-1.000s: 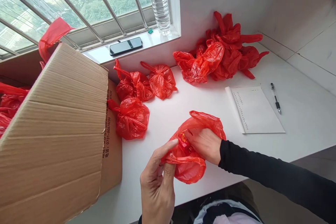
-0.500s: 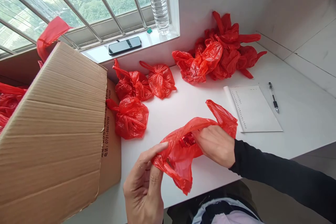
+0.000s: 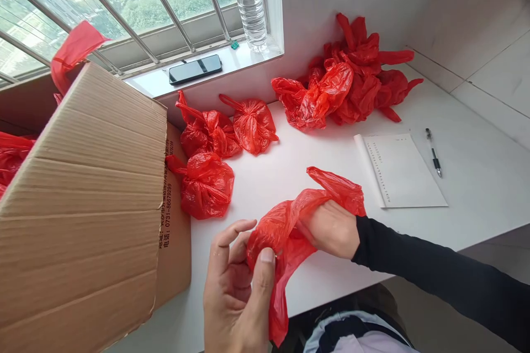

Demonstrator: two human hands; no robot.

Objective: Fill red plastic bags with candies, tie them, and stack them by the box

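Left hand (image 3: pixel 238 281): near edge of the table, palm turned up, thumb and fingers pinching the left end of the red bag.
Right hand (image 3: pixel 331 229): in a black sleeve, closed around the right part of the red bag, the film bunched over its fingers.
Red bag (image 3: pixel 290 231): stretched between both hands just above the white table (image 3: pixel 476 187), near its front edge; a loose tail hangs down past the left hand, another end sticks up beyond the right hand.
Bag contents: cannot tell.
Cardboard box (image 3: pixel 91 204): large, at the left, its flap open, printed text on its side; more red plastic shows inside at far left.
Tied red bundles (image 3: pixel 215 154): three, just right of the box, touching one another.
Pile of red bags (image 3: pixel 351 83): far right, against the wall.
Notepad (image 3: pixel 403 171): right of the hands, flat on the table.
Pen (image 3: pixel 434 153): just right of the notepad.
Phone (image 3: pixel 194 69): on the windowsill, far centre.
Water bottle (image 3: pixel 250 3): upright on the sill, right of the phone.
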